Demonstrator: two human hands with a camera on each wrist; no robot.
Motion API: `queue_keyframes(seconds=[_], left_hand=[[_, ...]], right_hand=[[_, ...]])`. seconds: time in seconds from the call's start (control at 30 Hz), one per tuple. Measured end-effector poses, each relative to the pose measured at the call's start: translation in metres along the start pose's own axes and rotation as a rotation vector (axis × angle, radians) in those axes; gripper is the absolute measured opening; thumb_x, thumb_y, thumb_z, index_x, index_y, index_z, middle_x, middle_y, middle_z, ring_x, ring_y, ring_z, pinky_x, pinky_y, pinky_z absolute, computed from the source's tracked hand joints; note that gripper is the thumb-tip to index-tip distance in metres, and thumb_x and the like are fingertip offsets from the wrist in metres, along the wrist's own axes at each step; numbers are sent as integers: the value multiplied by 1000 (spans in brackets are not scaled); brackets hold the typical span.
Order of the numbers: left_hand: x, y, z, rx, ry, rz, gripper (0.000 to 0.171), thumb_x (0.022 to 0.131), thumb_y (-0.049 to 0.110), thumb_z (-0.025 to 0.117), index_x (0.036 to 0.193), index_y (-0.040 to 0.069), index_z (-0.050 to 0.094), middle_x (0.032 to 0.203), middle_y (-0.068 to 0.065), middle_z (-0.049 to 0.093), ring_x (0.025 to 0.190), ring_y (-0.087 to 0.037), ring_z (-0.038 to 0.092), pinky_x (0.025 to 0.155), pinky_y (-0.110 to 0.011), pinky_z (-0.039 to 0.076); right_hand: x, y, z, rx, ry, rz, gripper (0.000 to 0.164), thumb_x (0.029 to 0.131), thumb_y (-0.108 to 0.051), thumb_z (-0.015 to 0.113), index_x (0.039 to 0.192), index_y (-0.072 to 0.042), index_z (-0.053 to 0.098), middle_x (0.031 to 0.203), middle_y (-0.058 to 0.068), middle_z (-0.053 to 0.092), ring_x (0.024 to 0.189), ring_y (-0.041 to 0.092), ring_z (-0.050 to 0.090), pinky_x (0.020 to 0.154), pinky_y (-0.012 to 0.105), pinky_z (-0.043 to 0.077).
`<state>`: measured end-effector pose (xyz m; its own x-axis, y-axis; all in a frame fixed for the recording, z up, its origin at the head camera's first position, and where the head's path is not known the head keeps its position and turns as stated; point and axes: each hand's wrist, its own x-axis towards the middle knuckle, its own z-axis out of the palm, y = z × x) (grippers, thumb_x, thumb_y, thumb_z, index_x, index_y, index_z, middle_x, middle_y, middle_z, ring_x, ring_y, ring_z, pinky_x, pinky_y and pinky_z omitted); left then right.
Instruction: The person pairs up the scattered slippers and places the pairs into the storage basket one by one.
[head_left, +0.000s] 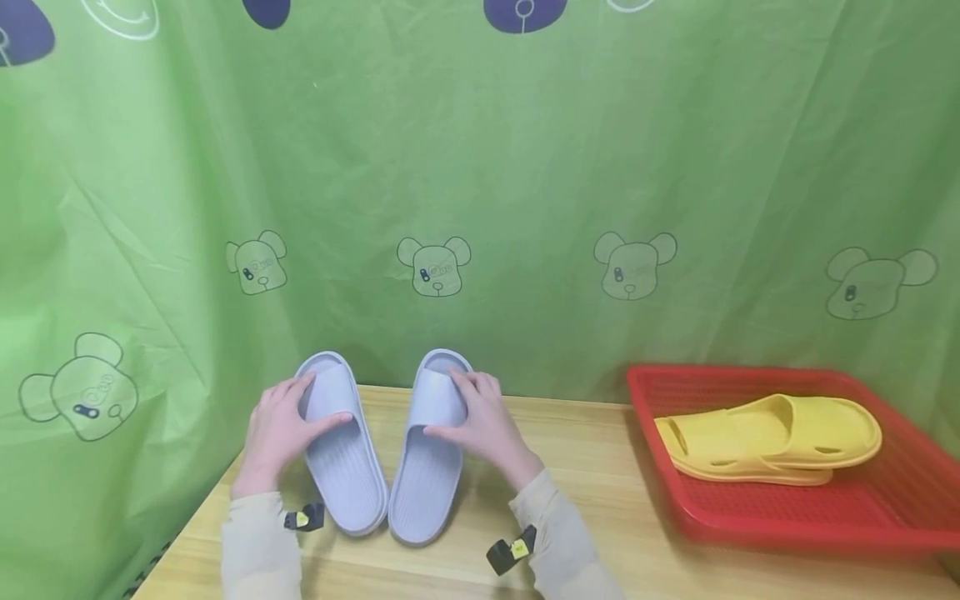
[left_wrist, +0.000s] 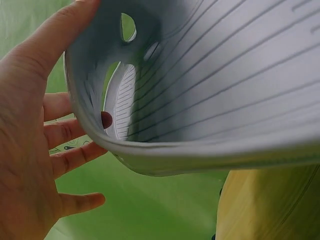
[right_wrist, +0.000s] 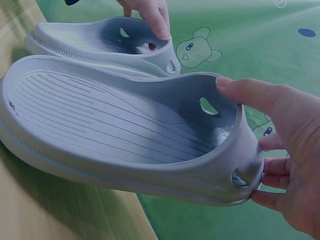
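The step in hand seems to be the handling of the grey pair, and for doing it well both slippers should, I think, be steered at the same pace, with a light pressure, because the soft strap (head_left: 330, 392) of such footwear probably bends if it is squeezed. The left slipper (head_left: 341, 467) and the right slipper (head_left: 426, 492) are at the left part of the wooden table (head_left: 570, 450), with their heels close together and their toes spread apart near the green curtain (head_left: 525, 183); to make them parallel, it would be wise to turn the toes inward gently. Whether the soles lie fully flat, I cannot tell. As for the pose, the left hand (head_left: 279, 429) grips the left slipper, its thumb over the strap's edge and its fingers along the outer side. The right hand (head_left: 491, 421) pinches the right slipper in a mirrored way, thumb on the strap and fingertips near the side holes. The right forearm (head_left: 566, 542) slants inward, well apart from the red basket (head_left: 750, 533) where yellow slippers (head_left: 817, 425) lie.
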<state>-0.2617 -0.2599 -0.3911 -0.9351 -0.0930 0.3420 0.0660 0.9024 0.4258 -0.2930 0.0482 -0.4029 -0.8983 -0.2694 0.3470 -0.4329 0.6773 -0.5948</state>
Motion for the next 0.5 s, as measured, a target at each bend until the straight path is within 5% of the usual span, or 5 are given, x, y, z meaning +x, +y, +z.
queue_keyframes(seconds=[0.5], left_hand=[[-1,0,0,-3,4,-30,112,69,78,66,149,6,36,147,-28,41,131,-48,36,103,-68,34]], right_hand=[[-8,7,-6,16,24,20,104,67,-54,83,151,-16,36,142,17,43,134,33,36,100,56,48]])
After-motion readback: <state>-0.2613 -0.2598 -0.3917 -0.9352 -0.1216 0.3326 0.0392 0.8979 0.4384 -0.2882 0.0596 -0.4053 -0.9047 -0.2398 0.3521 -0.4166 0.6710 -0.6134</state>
